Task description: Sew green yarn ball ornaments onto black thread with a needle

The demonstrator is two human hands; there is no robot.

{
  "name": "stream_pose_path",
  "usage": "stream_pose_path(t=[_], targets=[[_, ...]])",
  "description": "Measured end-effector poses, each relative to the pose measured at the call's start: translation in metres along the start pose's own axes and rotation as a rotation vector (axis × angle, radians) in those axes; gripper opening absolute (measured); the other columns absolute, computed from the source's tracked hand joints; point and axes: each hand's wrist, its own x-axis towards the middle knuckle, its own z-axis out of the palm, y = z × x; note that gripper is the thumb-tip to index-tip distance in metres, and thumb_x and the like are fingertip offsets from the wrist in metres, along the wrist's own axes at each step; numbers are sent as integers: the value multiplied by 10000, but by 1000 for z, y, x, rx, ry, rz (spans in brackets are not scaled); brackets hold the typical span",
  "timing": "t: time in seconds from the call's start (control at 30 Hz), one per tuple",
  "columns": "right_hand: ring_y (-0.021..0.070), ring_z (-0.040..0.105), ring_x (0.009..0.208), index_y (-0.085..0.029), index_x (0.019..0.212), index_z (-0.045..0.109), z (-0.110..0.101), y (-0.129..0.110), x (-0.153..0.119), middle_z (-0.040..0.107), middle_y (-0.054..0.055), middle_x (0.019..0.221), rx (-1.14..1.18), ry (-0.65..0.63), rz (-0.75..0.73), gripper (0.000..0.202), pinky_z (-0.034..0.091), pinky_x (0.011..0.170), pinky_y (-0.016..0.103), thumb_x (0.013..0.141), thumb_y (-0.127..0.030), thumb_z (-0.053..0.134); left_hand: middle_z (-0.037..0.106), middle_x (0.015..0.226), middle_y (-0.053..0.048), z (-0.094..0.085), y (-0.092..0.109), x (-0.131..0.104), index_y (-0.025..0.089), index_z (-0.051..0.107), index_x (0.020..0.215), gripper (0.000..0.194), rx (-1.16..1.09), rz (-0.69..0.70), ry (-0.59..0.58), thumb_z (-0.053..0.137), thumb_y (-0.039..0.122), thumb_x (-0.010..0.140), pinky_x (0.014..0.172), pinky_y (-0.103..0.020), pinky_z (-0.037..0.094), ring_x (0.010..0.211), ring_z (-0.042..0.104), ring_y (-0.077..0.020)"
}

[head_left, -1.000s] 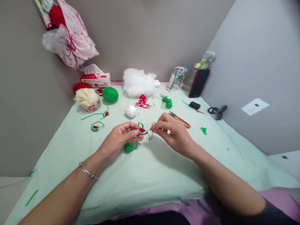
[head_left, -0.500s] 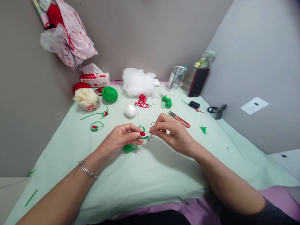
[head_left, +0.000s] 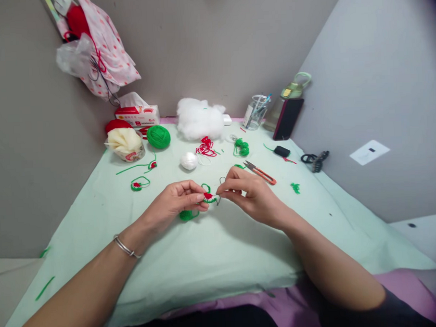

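My left hand [head_left: 185, 196] pinches a small crocheted watermelon slice [head_left: 209, 197] in red, white and green, between thumb and fingers. A green yarn loop [head_left: 205, 187] stands up from the slice. My right hand [head_left: 246, 193] is closed in a pinch at the slice's right edge, on what looks like a thin needle [head_left: 217, 195], mostly hidden by the fingertips. Dark thread [head_left: 218, 201] hangs by those fingertips. Below my left hand lies a small bundle of green yarn [head_left: 186, 215]. Orange-handled thread snips [head_left: 263, 174] lie just beyond my right hand.
Two more crocheted slices [head_left: 136, 186] lie at left. Behind are a white yarn ball [head_left: 189, 160], green yarn ball [head_left: 158, 137], tangled red yarn [head_left: 206, 147] and white stuffing [head_left: 198, 120]. A phone [head_left: 289, 119] leans on a bottle [head_left: 275, 113] beside a pen jar [head_left: 255, 113].
Both hands keep almost the same place and grip. The dark thread by my right fingertips has shifted slightly; the whole view has moved a little.
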Motion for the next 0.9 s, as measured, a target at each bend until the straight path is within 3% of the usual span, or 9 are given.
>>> stream_pose_path(t=[0.2, 0.33, 0.47, 0.57, 0.67, 0.77, 0.9], targets=[[150, 571, 767, -222, 920, 768, -2, 8, 3, 580, 18, 806, 289, -63, 129, 96, 458, 694, 287, 927, -240, 674, 722, 838, -41, 1, 2, -2, 168, 715, 883, 228, -8, -11, -71, 828, 314, 749, 790, -319, 579, 773, 730, -189], [158, 587, 798, -220, 904, 767, 5, 9, 5, 593, 25, 817, 332, -57, 136, 85, 477, 697, 283, 917, -240, 685, 720, 819, -29, 2, 0, -1, 173, 716, 866, 230, -24, -22, -71, 839, 318, 737, 784, -300, 568, 759, 726, -171], [146, 597, 765, -214, 998, 717, 16, 1, 2, 620, 34, 867, 165, 80, 111, 115, 475, 668, 270, 943, -172, 626, 714, 828, -4, 4, -1, 2, 173, 705, 857, 265, -86, -9, -3, 870, 310, 702, 793, -293, 567, 739, 721, -149], [155, 618, 800, -206, 1098, 643, 24, -7, 0, 656, 57, 931, 15, 153, 0, 168, 490, 711, 282, 974, -143, 550, 709, 850, 1, 5, -3, 3, 164, 682, 830, 260, -113, 21, 18, 866, 308, 714, 819, -298, 569, 760, 723, -145], [177, 629, 873, -208, 1090, 619, 30, -12, -3, 676, 86, 992, -226, 125, -138, 155, 485, 705, 278, 986, -154, 518, 712, 809, -2, 6, -6, 4, 163, 663, 830, 253, -122, 47, 22, 844, 320, 746, 829, -304, 569, 773, 719, -147], [165, 606, 794, -196, 993, 632, 34, -12, -4, 681, 77, 916, -474, 51, -201, 208, 410, 596, 257, 985, -92, 452, 720, 785, -7, 6, -9, 4, 163, 656, 835, 246, -87, 56, 28, 823, 331, 771, 840, -309, 563, 782, 717, -151], [135, 573, 667, -185, 932, 647, 35, -13, -4, 664, 43, 790, -526, 10, -221, 242, 351, 536, 259, 970, -59, 444, 729, 788, -16, 5, -11, 4, 163, 643, 829, 278, 15, 74, 40, 828, 358, 758, 817, -310, 556, 786, 725, -171]])
